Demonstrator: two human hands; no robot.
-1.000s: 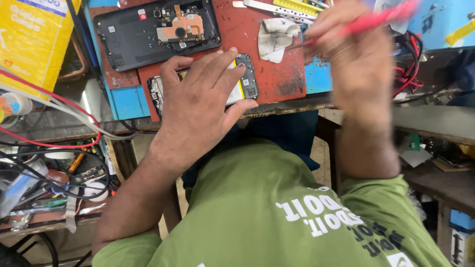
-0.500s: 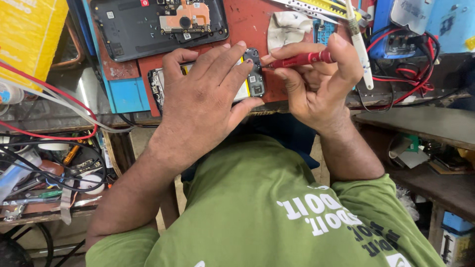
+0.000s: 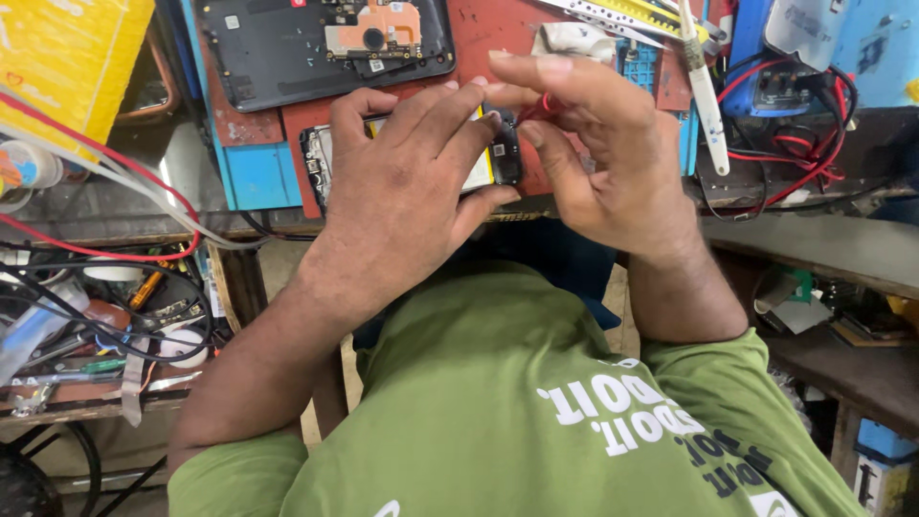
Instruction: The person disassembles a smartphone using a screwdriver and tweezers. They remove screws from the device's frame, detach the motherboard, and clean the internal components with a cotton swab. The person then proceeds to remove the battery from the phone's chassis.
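Opened phone (image 3: pixel 493 163) lies on the red mat (image 3: pixel 498 38), back cover off; my left hand (image 3: pixel 402 182) presses flat on it, fingers spread. My right hand (image 3: pixel 593 153) pinches a red tool (image 3: pixel 544 103) at its right end; work inside looks unfinished, I judge.

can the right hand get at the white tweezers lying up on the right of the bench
Probably yes. The right hand lies just left of the tweezers, nothing between them, though its fingers pinch a red tool.

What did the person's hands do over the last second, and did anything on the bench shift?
The right hand brought the red tool down from above the bench to the opened phone, beside the left hand, and now nearly hides it. The left hand stayed pressed flat on the phone. The dark phone back cover kept its place on the red mat.
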